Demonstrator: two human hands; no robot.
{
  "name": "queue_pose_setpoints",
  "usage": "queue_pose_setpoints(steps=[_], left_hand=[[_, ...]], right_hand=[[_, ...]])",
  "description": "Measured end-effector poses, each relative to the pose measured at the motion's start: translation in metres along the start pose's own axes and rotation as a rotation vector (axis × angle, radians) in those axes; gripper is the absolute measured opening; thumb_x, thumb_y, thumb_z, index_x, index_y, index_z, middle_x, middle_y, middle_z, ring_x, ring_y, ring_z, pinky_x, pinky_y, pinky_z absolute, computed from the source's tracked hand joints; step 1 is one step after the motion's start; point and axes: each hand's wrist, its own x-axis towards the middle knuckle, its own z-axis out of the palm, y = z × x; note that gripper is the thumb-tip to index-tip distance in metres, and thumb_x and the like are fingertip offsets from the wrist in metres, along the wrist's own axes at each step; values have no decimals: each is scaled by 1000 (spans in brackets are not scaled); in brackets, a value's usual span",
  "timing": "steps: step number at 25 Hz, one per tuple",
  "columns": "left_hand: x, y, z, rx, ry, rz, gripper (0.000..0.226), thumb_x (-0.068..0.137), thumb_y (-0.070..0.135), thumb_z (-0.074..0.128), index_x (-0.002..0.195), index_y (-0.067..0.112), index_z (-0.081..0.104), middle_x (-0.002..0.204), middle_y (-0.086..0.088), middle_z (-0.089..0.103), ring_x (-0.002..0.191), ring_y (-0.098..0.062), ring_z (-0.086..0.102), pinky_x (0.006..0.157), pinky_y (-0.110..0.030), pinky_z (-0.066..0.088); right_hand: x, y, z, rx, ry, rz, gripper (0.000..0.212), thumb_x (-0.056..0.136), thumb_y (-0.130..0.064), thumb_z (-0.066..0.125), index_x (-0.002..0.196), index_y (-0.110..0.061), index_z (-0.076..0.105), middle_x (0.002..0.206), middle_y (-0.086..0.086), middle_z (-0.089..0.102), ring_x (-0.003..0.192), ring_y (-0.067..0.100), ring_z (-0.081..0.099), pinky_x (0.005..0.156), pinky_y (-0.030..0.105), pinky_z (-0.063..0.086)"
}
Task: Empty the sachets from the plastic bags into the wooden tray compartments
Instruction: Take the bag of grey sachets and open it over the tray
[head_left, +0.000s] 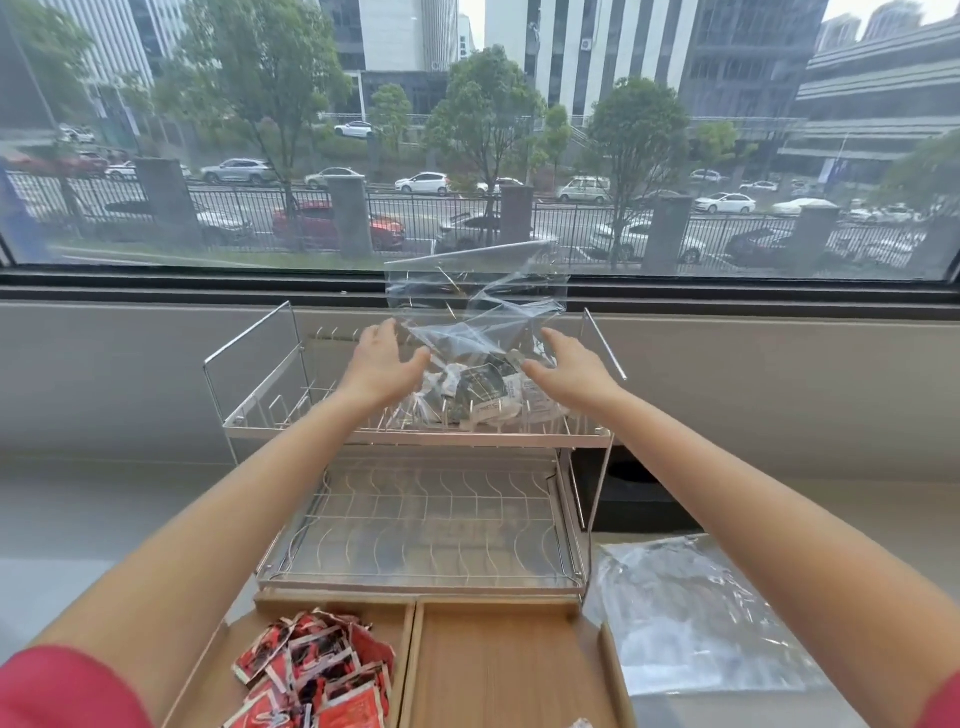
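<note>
A clear plastic bag (475, 306) holding several dark and white sachets (480, 392) stands on the top shelf of a wire dish rack (415, 436). My left hand (382, 364) and my right hand (563, 364) reach in from either side of the bag, fingers relaxed and spread; whether they touch the plastic I cannot tell. Near the bottom edge, the wooden tray (415, 649) has a left compartment with a heap of red sachets (317, 670). Its right compartment (509, 670) shows bare wood.
An empty clear plastic bag (696, 618) lies flat on the counter right of the tray. The rack's lower wire shelf (426, 525) holds nothing. Behind the rack is the window ledge (156, 291). A dark opening (639, 483) sits right of the rack.
</note>
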Motion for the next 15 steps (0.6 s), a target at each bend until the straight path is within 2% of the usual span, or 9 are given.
queue_pose_setpoints(steps=[3,6,8,9,10,11,12,13,15], left_hand=[[24,-11,8,57,-136,-98,75,89,40,44,141,-1,9,152,-20,14,138,-31,20,109,-41,24],[40,-15,16,37,-237,-163,79,88,45,45,138,-6,12,148,-22,23,123,-28,39,95,-37,35],[48,-20,23,21,-280,-179,80,86,45,48,138,-7,14,147,-21,26,125,-30,39,97,-36,36],[52,-22,26,-4,-286,-182,80,85,44,50,137,-6,16,144,-21,31,121,-30,42,96,-36,38],[54,-23,28,-42,-292,-175,77,85,42,52,137,-5,19,136,-19,42,110,-27,49,91,-37,43],[55,-24,30,-90,-306,-167,73,85,39,54,135,-4,24,117,-14,53,93,-22,53,81,-35,47],[56,-24,31,-130,-313,-165,69,84,36,56,133,-4,28,98,-8,56,80,-17,52,73,-32,48],[58,-25,31,-170,-307,-181,67,84,33,58,132,-5,30,91,-5,54,77,-16,52,71,-31,49],[58,-29,31,-298,-289,-243,61,84,26,59,130,-5,33,102,-9,54,83,-16,56,72,-29,49]], right_hand=[[27,7,15,-15,-74,135,75,88,-33,52,145,-11,9,153,15,21,138,33,26,112,43,27],[45,11,22,3,-128,241,83,85,-31,58,146,-12,4,154,18,15,140,35,21,113,48,25],[52,15,28,34,-129,282,85,84,-30,59,145,-10,4,152,19,21,137,37,25,111,49,29],[56,18,31,42,-116,293,83,84,-29,60,144,-8,6,149,19,27,136,38,28,109,49,31],[58,19,33,45,-93,299,80,83,-28,60,143,-7,11,145,19,34,133,38,31,107,49,34],[59,21,35,46,-66,297,74,83,-26,60,141,-7,19,140,18,41,131,37,35,105,47,37],[59,21,37,54,-34,289,67,82,-25,60,137,-7,26,137,17,46,127,35,39,102,44,39],[58,22,38,78,-5,277,61,82,-23,60,134,-8,32,134,16,49,124,34,44,99,41,41],[55,19,38,139,54,239,54,84,-23,60,132,-11,38,130,13,53,117,31,50,95,38,42]])
